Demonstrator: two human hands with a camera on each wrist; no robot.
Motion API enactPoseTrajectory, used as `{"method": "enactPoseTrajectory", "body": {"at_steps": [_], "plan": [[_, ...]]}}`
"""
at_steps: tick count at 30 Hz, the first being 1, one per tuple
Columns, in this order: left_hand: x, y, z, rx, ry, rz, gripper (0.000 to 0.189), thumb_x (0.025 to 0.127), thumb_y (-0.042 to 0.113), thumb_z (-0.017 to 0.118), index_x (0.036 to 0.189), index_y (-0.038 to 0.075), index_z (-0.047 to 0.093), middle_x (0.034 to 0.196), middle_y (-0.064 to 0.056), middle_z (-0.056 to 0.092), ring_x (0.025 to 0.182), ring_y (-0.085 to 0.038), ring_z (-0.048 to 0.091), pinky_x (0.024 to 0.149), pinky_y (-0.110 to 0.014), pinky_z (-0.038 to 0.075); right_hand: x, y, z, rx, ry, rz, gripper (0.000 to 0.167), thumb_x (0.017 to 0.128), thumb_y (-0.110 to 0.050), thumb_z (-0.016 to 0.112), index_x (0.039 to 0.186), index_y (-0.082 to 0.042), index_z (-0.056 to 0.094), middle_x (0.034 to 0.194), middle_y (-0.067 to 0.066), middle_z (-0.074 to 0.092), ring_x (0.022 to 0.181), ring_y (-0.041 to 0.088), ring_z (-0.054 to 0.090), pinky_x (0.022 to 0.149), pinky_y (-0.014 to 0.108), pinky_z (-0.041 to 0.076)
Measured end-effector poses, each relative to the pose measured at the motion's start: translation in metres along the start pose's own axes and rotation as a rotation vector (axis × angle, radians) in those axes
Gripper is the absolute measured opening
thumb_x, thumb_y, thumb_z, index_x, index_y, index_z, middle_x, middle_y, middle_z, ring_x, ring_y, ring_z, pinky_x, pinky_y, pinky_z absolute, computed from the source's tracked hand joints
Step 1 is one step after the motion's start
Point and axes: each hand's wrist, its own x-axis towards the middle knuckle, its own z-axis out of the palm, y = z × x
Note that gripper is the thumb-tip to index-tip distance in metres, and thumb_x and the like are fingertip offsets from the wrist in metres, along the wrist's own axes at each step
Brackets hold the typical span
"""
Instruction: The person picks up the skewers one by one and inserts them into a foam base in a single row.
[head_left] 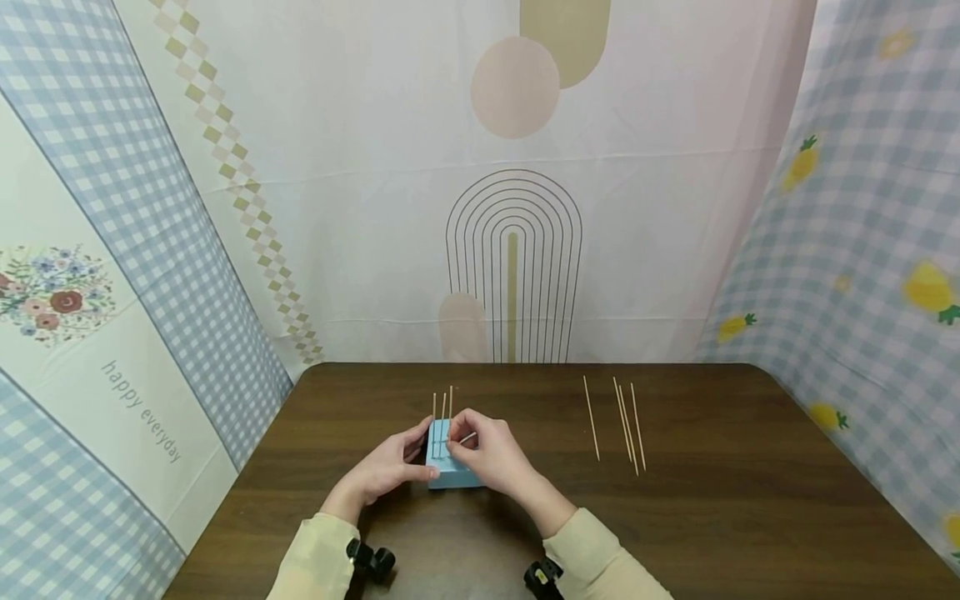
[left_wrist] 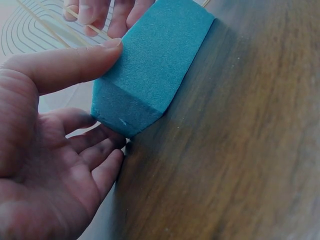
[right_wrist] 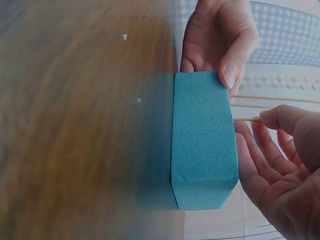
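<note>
Cream sleeves (head_left: 318,550) reach in from the bottom of the frame, where a person's left grip (head_left: 390,462) has thumb and fingers closed on the left end of a blue block (head_left: 457,480) at lower center on the table (head_left: 712,508), while the right grip (head_left: 493,454) pinches a thin stick (head_left: 451,402) near its foot, beside two standing sticks (head_left: 434,407). Pressed at a slant, the slender stick could snap or stray into its neighbors; should the left grip loosen, sideways force could skid or tip the light-looking block.
</note>
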Motion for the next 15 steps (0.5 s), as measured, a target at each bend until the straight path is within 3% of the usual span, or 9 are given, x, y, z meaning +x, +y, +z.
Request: {"method": "enactPoseTrajectory", "body": {"at_steps": [15], "plan": [[0.0041, -0.0009, 0.0004, -0.026, 0.0, 0.013, 0.101, 0.094, 0.017, 0.083, 0.168, -0.006, 0.018, 0.173, -0.028, 0.022, 0.157, -0.047, 0.026, 0.125, -0.059, 0.025, 0.002, 0.0005, -0.0025, -0.032, 0.007, -0.024, 0.016, 0.095, -0.004, 0.079, 0.094, -0.012, 0.065, 0.092, -0.003, 0.074, 0.083, 0.009, 0.074, 0.071, 0.026, 0.061]]}}
